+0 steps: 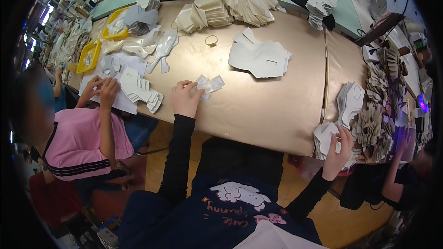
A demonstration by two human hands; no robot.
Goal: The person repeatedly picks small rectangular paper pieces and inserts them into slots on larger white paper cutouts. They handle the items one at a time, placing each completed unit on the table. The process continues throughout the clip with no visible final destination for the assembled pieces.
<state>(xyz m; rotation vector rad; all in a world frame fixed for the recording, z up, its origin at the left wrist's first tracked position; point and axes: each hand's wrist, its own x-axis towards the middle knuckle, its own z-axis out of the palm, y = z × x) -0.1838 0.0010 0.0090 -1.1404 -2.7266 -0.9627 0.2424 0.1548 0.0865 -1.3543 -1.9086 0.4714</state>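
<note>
My left hand [185,100] is over the near edge of the table, its fingers closed at the edge of several small translucent white pieces [211,85] that lie crossed over each other. My right hand [338,156] is at the table's near right corner, fingers bent round a white cut piece [326,134] on a loose pile. Just beyond that pile stands a fanned stack of white shaped pieces [350,103]. A flat stack of larger white cut pieces [259,58] lies in the middle of the table.
Cream stacks [207,11] stand at the back, near a thin yellow ring [211,41]. Yellow trays [89,56] are at the far left. A person in a pink shirt [87,143] works on my left; another person's arm [396,175] is at right beside bundled pieces [369,127].
</note>
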